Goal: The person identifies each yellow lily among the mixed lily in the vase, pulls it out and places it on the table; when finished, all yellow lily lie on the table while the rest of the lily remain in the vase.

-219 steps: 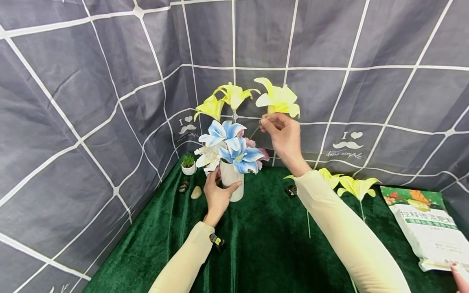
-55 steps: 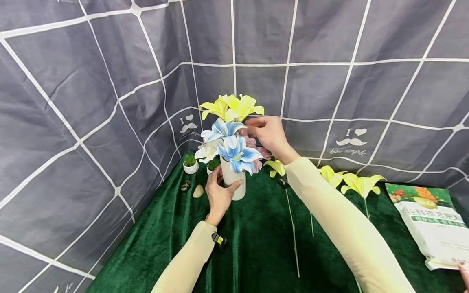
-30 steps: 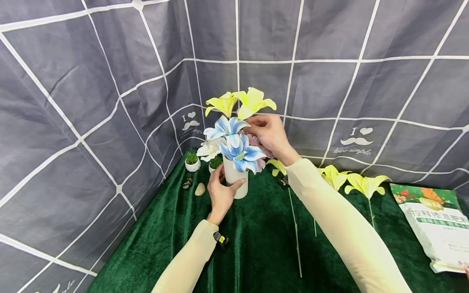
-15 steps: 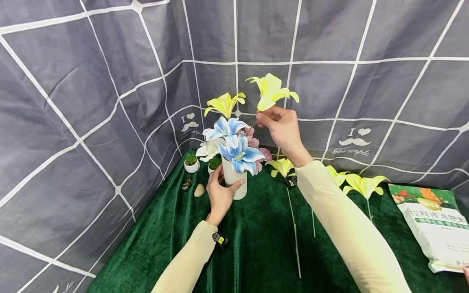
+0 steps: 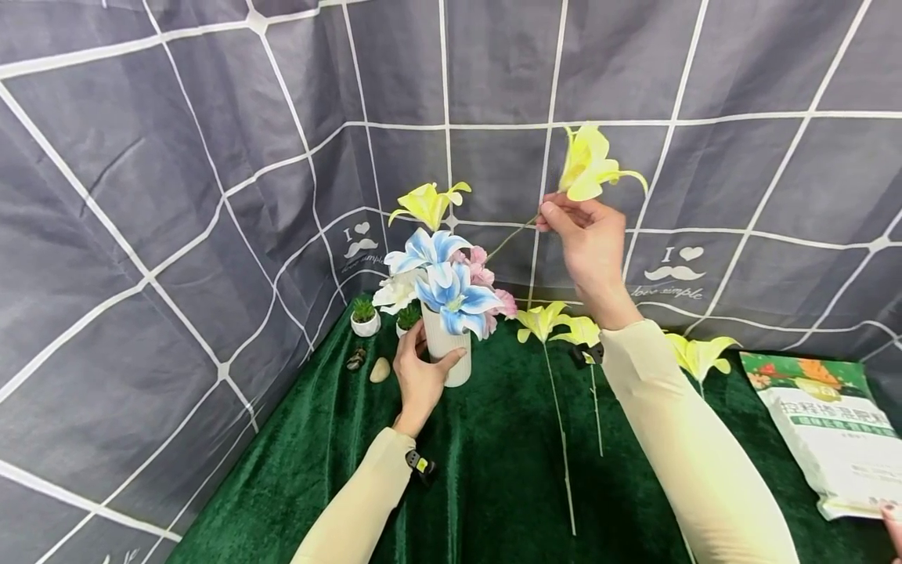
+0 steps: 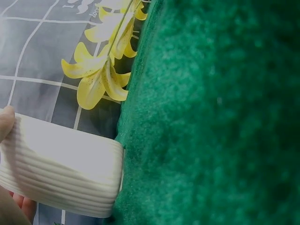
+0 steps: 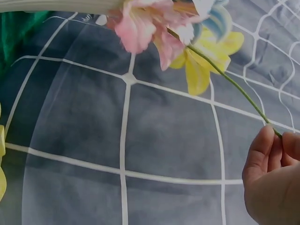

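Observation:
A white ribbed vase (image 5: 451, 356) stands upright on the green cloth, gripped low on its side by my left hand (image 5: 420, 380). Blue lilies (image 5: 458, 298), a white flower (image 5: 396, 291) and pink flowers (image 5: 502, 304) fill its mouth, and one yellow lily (image 5: 428, 205) rises behind them. Up and to the right, my right hand (image 5: 588, 239) pinches the stem of another yellow lily (image 5: 592, 166) just below the bloom. That stem (image 7: 229, 79) slants down among the pink flowers in the right wrist view; its lower end is hidden.
Several yellow lilies (image 5: 541, 319) lie on the green cloth (image 5: 507, 470) to the right. A white-and-green bag (image 5: 835, 439) lies at far right, another person's fingertip (image 5: 893, 525) at its corner. Small potted plants (image 5: 364, 315) and stones (image 5: 380, 370) sit left of the vase. Grey gridded curtains close the back and left.
The right hand, which was close to the bouquet, has drawn the yellow lily up and to the right, showing more stem. The left hand keeps its grip on the vase.

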Tool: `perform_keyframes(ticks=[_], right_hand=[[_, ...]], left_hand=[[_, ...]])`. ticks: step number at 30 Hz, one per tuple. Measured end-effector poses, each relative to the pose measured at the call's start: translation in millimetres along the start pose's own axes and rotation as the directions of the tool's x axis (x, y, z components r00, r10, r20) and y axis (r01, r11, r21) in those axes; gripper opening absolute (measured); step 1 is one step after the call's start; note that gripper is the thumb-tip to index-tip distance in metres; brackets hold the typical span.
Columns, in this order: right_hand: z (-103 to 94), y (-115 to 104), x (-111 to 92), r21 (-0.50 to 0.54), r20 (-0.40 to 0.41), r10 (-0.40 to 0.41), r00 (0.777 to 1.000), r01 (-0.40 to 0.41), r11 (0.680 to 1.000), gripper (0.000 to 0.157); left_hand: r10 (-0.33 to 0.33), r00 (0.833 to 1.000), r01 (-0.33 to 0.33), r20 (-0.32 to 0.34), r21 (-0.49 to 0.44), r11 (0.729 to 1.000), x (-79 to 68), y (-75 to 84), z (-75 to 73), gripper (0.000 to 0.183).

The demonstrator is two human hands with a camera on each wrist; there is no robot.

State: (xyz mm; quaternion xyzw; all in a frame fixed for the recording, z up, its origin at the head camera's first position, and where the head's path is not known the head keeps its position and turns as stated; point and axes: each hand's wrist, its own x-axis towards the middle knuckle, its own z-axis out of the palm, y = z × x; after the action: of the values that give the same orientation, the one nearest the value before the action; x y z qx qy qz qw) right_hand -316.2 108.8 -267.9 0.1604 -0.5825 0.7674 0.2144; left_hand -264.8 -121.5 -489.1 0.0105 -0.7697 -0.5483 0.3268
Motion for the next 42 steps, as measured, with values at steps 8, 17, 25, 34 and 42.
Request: perform_keyframes(ticks=[8, 17, 25, 34, 42], right_hand=[[-19.2, -15.9, -3.9, 0.14, -0.119, -0.054, 0.991, 0.07, 0.988, 0.007], [-41.4, -37.6, -9.5, 0.35, -0.205, -0.134, 0.97, 0.2, 0.915, 0.009], [-65.5, -58.8, -21.8, 0.361, -0.295, -0.253, 0.921, 0.352, 0.864, 0.012], [-89.2, -72.7, -39.4, 0.349, -0.314, -0.322, 0.893, 0.424, 0.836, 0.013], [-96.4, -56.9, -61.4, 0.364, -0.185, -0.261, 0.947, 0.313, 0.877, 0.015]], left_hand=[[0.002, 1.0, -0.002, 0.001, -0.009, 1.0, -0.6, -0.4, 0.1, 0.081], [-0.003, 1.0, 0.003, -0.004, 0.003, 1.0, 0.3, 0.1, -0.2, 0.08], [-0.014, 1.0, 0.014, 0.006, -0.007, 1.0, -0.9, -0.8, -0.1, 0.079], [-0.013, 1.0, 0.014, 0.009, -0.005, 1.0, 0.3, -1.0, 0.3, 0.078], [-0.001, 1.0, 0.001, 0.001, 0.0, 1.0, 0.6, -1.0, 0.5, 0.078]])
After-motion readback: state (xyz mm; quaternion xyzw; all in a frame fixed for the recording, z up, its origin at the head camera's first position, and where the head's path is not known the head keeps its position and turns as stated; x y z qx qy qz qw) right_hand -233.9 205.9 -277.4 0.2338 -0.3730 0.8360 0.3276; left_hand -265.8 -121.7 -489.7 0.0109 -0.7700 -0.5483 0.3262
